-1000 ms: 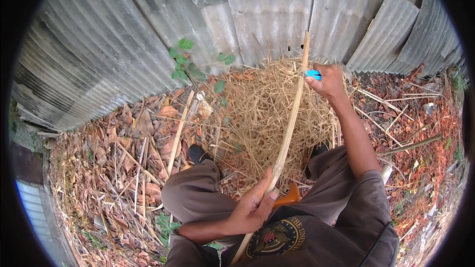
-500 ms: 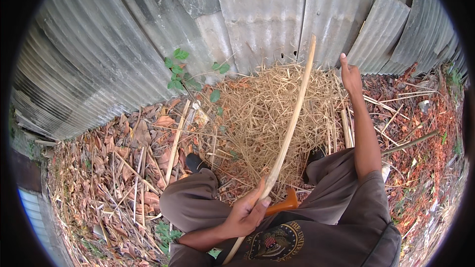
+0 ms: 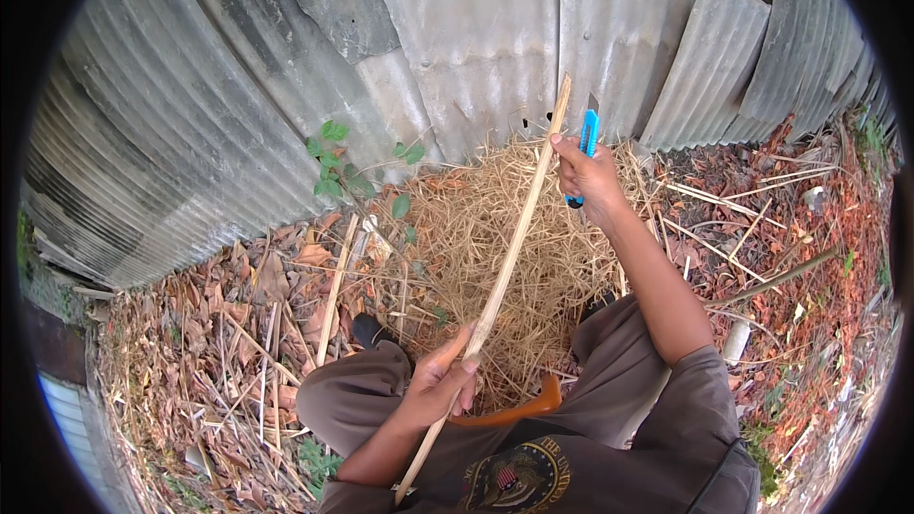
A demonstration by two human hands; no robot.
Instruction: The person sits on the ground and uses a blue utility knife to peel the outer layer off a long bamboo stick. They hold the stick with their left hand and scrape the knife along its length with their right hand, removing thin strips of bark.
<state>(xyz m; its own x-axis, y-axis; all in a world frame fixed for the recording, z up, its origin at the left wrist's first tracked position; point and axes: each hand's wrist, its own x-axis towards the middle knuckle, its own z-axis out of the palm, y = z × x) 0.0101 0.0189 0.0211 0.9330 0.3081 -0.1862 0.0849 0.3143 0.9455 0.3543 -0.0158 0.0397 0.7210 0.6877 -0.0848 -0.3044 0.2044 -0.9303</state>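
From the head view, I see the right hand (image 3: 592, 179), clenched round a blue cutter (image 3: 589, 133), has swung back to the pale strip (image 3: 510, 247); the left hand (image 3: 438, 390) clamps it lower, slanting over straw (image 3: 457, 238). Blade work looks paused, the strip seemingly steadied.

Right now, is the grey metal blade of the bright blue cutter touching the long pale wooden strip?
Apart. The head view shows the grey metal blade just right of the long pale wooden strip, with corrugated grey wall visible between them.
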